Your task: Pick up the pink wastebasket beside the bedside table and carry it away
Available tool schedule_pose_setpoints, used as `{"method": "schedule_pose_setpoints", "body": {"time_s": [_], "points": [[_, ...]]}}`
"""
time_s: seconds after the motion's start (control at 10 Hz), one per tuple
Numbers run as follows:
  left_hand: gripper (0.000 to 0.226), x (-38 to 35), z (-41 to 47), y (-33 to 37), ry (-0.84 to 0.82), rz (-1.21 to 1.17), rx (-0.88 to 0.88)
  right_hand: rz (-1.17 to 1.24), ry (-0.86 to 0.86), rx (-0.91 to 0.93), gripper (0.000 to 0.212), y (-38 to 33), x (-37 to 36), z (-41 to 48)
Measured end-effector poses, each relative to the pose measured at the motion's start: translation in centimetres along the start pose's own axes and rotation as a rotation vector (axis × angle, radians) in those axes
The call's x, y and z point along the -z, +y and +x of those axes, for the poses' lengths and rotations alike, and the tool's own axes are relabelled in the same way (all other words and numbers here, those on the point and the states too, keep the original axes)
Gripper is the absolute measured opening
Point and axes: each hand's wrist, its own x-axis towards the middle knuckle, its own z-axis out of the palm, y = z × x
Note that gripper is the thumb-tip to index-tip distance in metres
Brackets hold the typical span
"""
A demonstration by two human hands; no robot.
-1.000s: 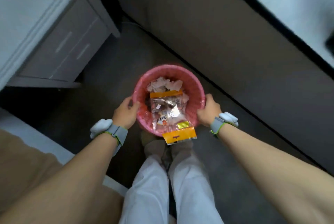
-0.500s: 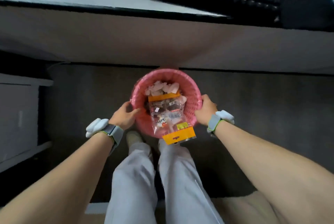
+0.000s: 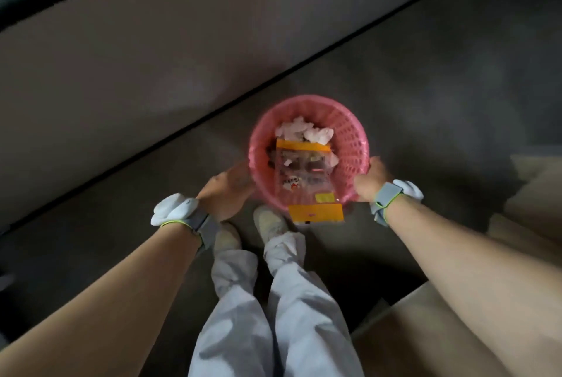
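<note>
The pink wastebasket (image 3: pixel 349 130) is a round plastic lattice bin, held off the dark floor in front of me at centre. My left hand (image 3: pixel 226 191) grips its left side and my right hand (image 3: pixel 369 180) grips its right rim. White crumpled tissues (image 3: pixel 304 131) lie inside, and a clear snack bag with orange ends (image 3: pixel 314 212) sticks out over the near rim. The bedside table is out of view.
A long grey-beige panel (image 3: pixel 152 57) with a dark top edge runs diagonally across the upper left, meeting the floor along a black line. Tan surfaces (image 3: pixel 517 255) sit at the lower right. My legs and shoes (image 3: pixel 270 221) are below the basket.
The view has swung around as I turn with the basket; the keyboard and desk top have left the view and the panel now runs diagonally. Both hands keep their hold.
</note>
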Motion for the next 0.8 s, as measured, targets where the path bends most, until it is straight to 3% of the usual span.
{"method": "schedule_pose_setpoints", "body": {"time_s": [0.2, 0.4, 0.5, 0.7, 0.8], "points": [[0.053, -0.4, 5.5, -1.5, 0.049, 0.118, -0.004, 0.245, -0.004, -0.100, 0.062, 0.1, -3.0, 6.9], [0.055, -0.9, 7.3, -4.4, 0.078, 0.077, -0.025, 0.489, -0.140, -0.079, 0.045, -0.9, -6.6, 8.2], [0.054, -0.7, 6.3, -6.0, 0.088, 0.097, -0.025, 0.647, -0.095, -0.081, 0.026, -1.0, -9.0, 8.4], [0.053, 0.5, 3.2, -6.9, 0.119, 0.110, -0.027, 0.664, -0.244, -0.134, 0.006, -0.7, -9.6, 5.8], [0.052, 2.3, -0.5, -5.7, 0.173, 0.091, -0.032, 0.589, -0.192, -0.074, 0.024, -2.1, -7.2, 2.1]]}}
